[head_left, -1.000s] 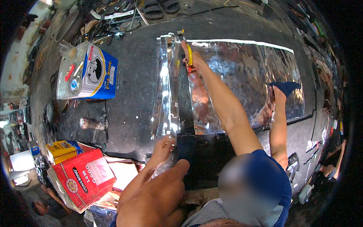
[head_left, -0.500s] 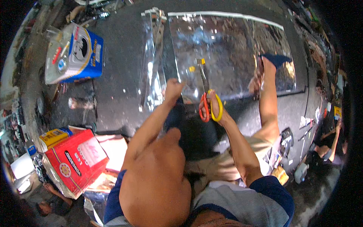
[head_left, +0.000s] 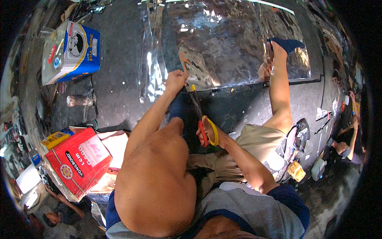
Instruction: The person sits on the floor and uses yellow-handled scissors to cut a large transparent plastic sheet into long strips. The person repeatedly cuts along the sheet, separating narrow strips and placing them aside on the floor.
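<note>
A large shiny silver sheet (head_left: 227, 44) lies on the dark floor in front of me. My left hand (head_left: 176, 81) is closed at its near left corner, fingers pinched against the edge. In my right hand (head_left: 206, 134) is a pair of scissors (head_left: 196, 102) with one red and one yellow handle. Their blades point away from me, tips just short of that corner, close to my left fingers. My right foot in a dark blue sock (head_left: 287, 44) rests on the sheet's right part. A folded shiny strip (head_left: 152, 65) lies left of the sheet.
To the left stand a blue and white square tin (head_left: 85, 49) and a red box (head_left: 79, 163). A jar (head_left: 79, 100) lies between them. My bent left knee (head_left: 171, 131) rises beside my left arm. Other people (head_left: 343, 146) are at the right and lower left.
The scissors came back from above the sheet toward me and left, to the near left corner. My left hand stays by that corner. The whole view has shifted, the floor sliding upward.
</note>
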Available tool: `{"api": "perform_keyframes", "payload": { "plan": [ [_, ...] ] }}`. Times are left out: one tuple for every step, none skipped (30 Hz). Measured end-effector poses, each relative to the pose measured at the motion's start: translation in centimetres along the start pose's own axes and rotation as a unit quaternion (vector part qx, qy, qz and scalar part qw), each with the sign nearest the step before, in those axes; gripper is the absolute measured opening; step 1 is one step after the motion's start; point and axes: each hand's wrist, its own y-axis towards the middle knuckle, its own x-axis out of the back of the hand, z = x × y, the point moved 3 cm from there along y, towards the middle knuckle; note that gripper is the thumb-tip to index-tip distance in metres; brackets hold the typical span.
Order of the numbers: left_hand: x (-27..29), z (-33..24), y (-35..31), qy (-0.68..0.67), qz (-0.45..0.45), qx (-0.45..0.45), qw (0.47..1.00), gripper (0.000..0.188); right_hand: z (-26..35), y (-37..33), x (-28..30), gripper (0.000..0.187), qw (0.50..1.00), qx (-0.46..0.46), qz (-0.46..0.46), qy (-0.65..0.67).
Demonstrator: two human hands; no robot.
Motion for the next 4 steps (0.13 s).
{"api": "perform_keyframes", "payload": {
  "plan": [
    [0.09,-0.09,0.12,0.011,-0.005,-0.003,1.0,0.018,0.1,0.41,0.29,0.093,1.0,0.003,-0.006,0.006],
    [0.14,-0.09,0.27,0.016,-0.005,0.01,1.0,0.017,0.23,0.73,0.59,0.093,1.0,0.006,-0.011,0.012],
    [0.06,-0.54,-0.07,0.021,-0.004,0.026,0.999,0.017,0.25,0.95,0.92,0.093,1.0,0.007,-0.017,0.019],
    [-0.03,-1.0,-0.39,0.025,-0.002,0.041,0.999,0.017,0.35,1.16,1.19,0.091,1.0,0.003,-0.011,0.027]
  ]
}}
